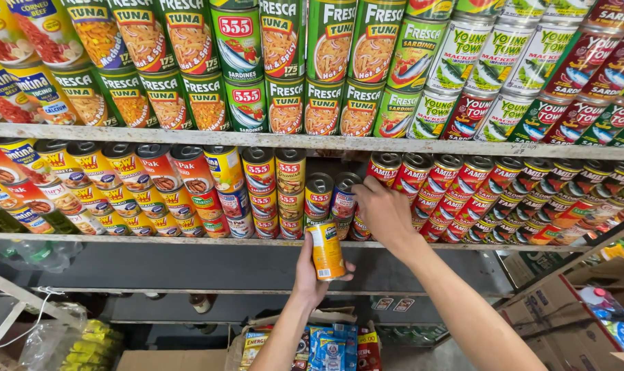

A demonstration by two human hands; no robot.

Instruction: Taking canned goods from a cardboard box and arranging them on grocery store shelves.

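Observation:
My left hand grips an orange and yellow can just below the front edge of the middle shelf. My right hand reaches onto that shelf, its fingers closed on a blue, red and silver can in the row of stacked tins. A second can of the same kind stands just to the left of it. Red cans fill the shelf to the right of my right hand.
The upper shelf holds green and red cans in stacked rows. Yellow and red cans fill the middle shelf's left part. Below are a dark lower shelf, cardboard boxes at right, and packets in an open box.

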